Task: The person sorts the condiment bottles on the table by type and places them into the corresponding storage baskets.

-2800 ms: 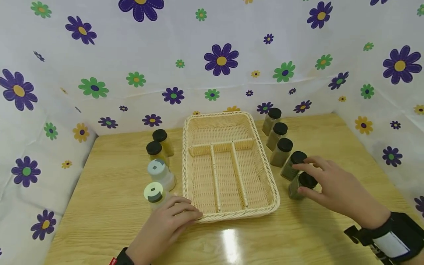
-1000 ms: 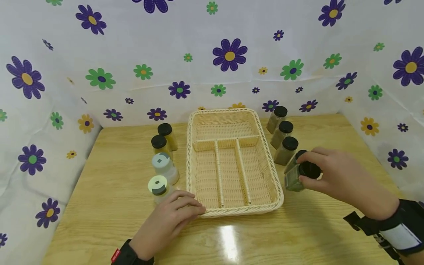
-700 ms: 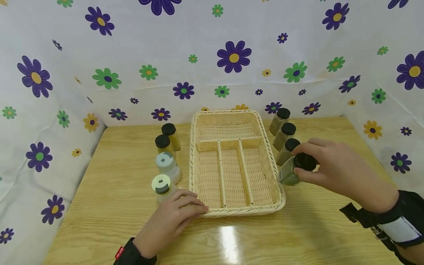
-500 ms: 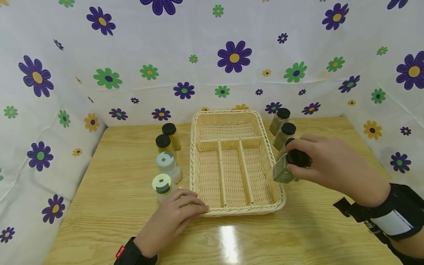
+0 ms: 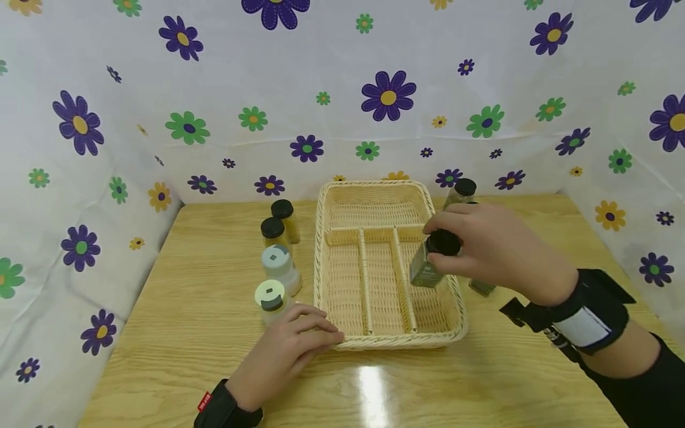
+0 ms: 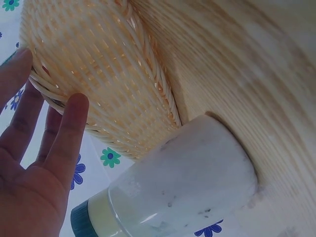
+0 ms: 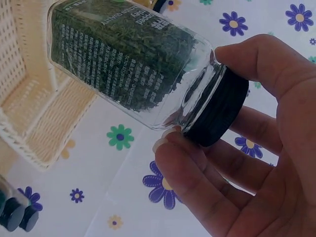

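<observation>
My right hand (image 5: 497,249) pinches a clear spice jar (image 5: 424,271) at its black cap and neck, thumb on one side and fingers on the other. Dried green flakes and white lettering show through the glass jar (image 7: 123,54) in the right wrist view. The jar is tilted over the right-hand compartment of a woven divided basket (image 5: 396,341). At the basket's near left corner, my left hand (image 5: 291,345) rests its fingertips on the rim. Those fingers (image 6: 71,133) lie fairly straight in the left wrist view, close to a whitish shaker (image 6: 182,182).
Left of the basket stand a pale-green-topped shaker (image 5: 270,294), a white-capped bottle (image 5: 280,270) and two black-capped yellow jars (image 5: 273,227). Along the right side is a row of black-capped jars, including the far jar (image 5: 461,192); my right hand hides most of the others. A flowered cloth (image 5: 342,71) borders the table.
My right hand has taken hold of the nearest right-hand jar, lifted it, and carried it left over the basket. My left hand has stayed at the basket corner while the view shifted slightly.
</observation>
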`<state>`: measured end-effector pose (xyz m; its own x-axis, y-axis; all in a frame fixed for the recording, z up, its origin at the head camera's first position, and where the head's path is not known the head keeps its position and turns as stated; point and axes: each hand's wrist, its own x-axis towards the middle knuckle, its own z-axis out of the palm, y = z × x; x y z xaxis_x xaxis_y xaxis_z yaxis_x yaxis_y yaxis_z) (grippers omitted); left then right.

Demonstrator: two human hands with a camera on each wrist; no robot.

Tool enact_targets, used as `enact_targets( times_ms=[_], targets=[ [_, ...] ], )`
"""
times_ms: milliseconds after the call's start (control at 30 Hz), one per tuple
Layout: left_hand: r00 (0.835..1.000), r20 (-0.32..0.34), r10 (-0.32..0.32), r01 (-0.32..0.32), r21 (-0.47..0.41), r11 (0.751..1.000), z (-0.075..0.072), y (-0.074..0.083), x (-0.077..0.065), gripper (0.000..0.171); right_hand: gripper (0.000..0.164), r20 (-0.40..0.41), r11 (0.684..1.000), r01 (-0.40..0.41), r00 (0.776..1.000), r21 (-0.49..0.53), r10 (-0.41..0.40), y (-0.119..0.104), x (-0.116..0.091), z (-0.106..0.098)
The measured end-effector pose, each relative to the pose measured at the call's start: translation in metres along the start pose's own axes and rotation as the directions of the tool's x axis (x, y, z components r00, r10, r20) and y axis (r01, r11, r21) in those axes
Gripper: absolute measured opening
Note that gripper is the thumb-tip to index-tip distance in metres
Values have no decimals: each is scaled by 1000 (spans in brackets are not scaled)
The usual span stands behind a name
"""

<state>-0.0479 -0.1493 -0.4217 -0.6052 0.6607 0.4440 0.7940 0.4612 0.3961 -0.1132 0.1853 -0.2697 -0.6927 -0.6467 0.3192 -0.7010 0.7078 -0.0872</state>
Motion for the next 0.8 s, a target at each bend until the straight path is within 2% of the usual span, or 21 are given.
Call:
enact_targets(
  times_ms=[300, 500, 667, 800],
  targets=[
    [999, 32, -42, 41, 13, 999, -5, 0, -3, 31, 23, 15, 999, -2, 1000, 50, 1, -15, 44, 7],
    [998, 40, -45, 44, 8, 999, -4, 0, -4, 29, 22, 38, 997, 36, 999, 69, -39, -23, 72, 19],
    [997, 56, -56, 56, 3, 998, -3, 0, -4, 31, 22, 69, 997, 39, 997, 64, -43, -26, 91, 31],
    [998, 45, -45, 45, 0, 999, -3, 0, -5, 29, 25, 98, 996, 37, 994, 83, -45, -29, 103, 40]
  ],
)
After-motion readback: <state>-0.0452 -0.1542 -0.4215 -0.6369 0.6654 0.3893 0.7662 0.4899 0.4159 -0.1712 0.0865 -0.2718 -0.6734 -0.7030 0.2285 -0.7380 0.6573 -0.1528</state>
